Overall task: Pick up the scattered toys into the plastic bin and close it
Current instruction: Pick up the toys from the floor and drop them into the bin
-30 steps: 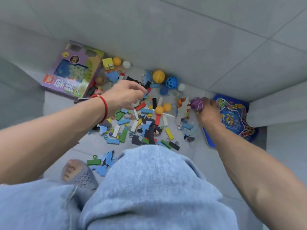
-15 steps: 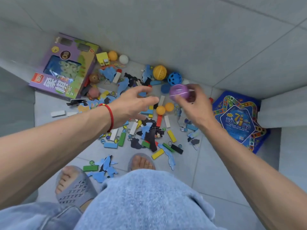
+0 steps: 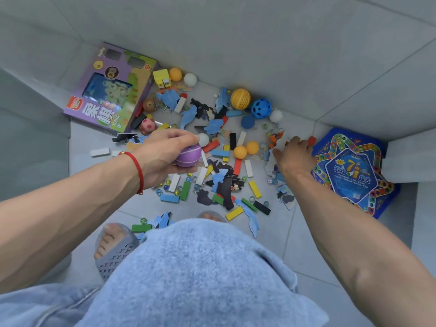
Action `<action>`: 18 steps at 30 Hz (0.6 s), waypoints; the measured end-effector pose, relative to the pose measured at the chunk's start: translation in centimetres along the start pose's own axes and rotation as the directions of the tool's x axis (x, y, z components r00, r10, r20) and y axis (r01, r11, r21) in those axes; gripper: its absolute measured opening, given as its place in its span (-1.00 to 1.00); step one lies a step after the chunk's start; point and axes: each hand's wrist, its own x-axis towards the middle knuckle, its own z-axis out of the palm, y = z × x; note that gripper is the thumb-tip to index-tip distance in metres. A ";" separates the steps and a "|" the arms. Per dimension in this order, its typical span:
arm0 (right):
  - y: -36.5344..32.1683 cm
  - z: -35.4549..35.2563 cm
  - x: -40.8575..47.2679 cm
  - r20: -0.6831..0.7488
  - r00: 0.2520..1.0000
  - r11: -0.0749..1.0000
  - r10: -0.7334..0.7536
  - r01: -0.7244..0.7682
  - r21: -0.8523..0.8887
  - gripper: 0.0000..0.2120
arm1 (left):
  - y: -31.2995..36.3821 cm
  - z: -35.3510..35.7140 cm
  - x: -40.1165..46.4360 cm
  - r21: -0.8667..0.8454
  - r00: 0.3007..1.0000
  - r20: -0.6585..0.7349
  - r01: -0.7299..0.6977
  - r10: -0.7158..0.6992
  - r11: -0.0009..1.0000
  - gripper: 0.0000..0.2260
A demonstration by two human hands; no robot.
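Fingers of left hand [image 3: 162, 156] curled round purple ball [image 3: 188, 155], held clear of floor, likely for binning. Right hand [image 3: 293, 153] reaches toys [image 3: 226, 161] scattered at 12 o'clock; its fingers' state unclear. Plastic bin not visible.

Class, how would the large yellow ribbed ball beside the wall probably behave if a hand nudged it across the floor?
The large yellow ribbed ball is round on smooth floor tile, so it would likely roll readily. The wall and the blue perforated ball close beside it would probably stop or deflect it. Its ridges may help fingers grip.
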 end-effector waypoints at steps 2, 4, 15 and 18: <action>-0.2 0.6 -0.1 -0.053 0.999 0.997 -0.011 0.015 0.079 -0.51 | 0.1 -1.2 -0.6 0.000 1.000 -0.010 -0.013 0.013 1.000 -0.80; 0.1 1.0 -0.4 -0.065 0.998 0.966 0.028 -0.010 0.260 -0.61 | 0.3 -2.7 -1.3 -0.031 0.999 -0.027 -0.022 0.021 0.999 -0.79; -9.9 -10.0 -13.4 0.117 0.894 0.540 -0.432 0.153 0.828 -0.91 | -0.8 -11.6 -10.6 -0.568 0.985 -0.165 -0.134 0.047 0.812 -0.68; -18.8 -14.6 -18.6 0.168 0.692 0.492 -0.703 0.302 0.817 -0.88 | -1.2 -15.3 -14.7 -0.618 0.943 -0.311 -0.297 0.121 0.728 -0.81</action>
